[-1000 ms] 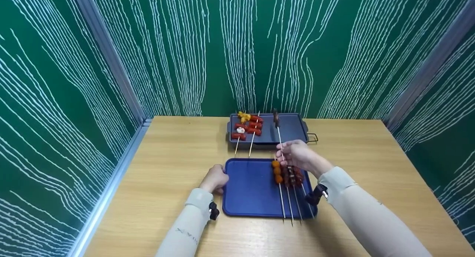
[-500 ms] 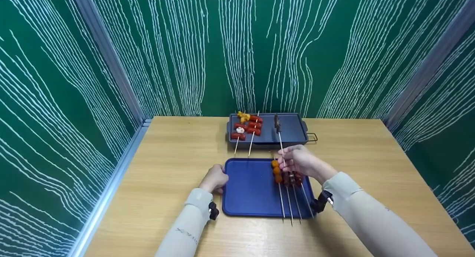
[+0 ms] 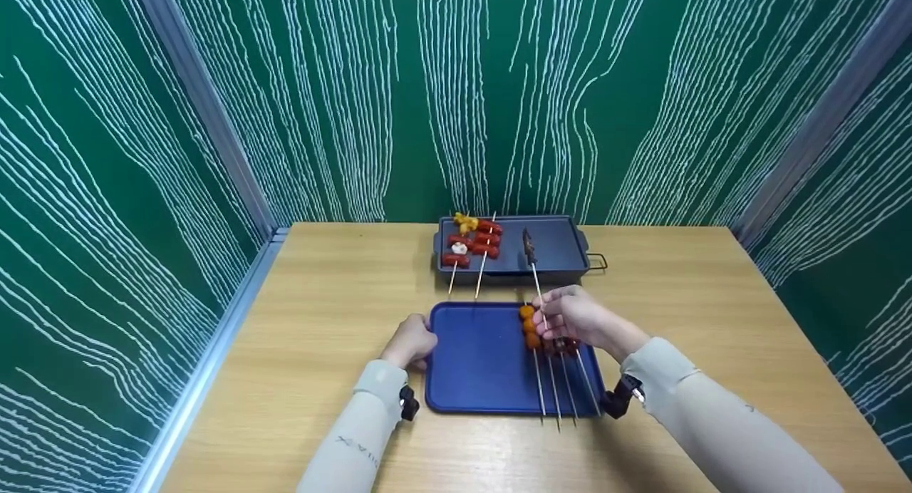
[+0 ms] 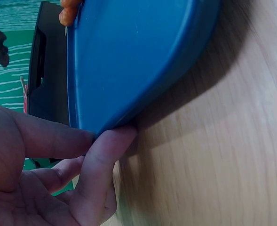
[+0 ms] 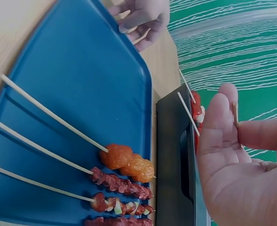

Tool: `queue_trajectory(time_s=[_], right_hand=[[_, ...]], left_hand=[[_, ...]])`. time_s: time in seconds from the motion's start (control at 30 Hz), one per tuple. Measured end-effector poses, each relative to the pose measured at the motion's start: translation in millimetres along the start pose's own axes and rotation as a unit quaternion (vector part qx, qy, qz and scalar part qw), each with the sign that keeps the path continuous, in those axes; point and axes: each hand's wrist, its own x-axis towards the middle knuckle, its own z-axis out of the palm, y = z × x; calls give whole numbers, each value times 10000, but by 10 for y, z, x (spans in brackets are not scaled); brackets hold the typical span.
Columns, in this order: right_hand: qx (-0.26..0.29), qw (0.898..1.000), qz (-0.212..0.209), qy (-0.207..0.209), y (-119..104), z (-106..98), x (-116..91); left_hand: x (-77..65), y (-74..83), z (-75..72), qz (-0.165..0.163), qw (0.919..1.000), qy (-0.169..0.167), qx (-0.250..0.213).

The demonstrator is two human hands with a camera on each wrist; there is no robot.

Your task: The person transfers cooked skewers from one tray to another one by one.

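Dark skewer, long axis forward, food end foremost

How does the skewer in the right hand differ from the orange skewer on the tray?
The held skewer carries dark, ragged pieces; the orange skewer, smooth rounded ones. The right hand pinches the held skewer, while the orange skewer lies on the blue tray. Both are thin and pale where bare.

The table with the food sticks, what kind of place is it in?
Probably a small booth: green walls stand around the table, which holds a grill and a tray of skewers.
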Motion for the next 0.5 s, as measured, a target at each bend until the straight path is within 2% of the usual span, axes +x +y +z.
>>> queue_trajectory(time_s=[0.23,0.5], right_hand=[[-86,10000,11,-38,51,40,-46],[-176,9995,51,-240,134,64,-125]], left_hand=[[-7,5,2,14,10000,-1,11],[18,13,9,-195,9998,7,85]])
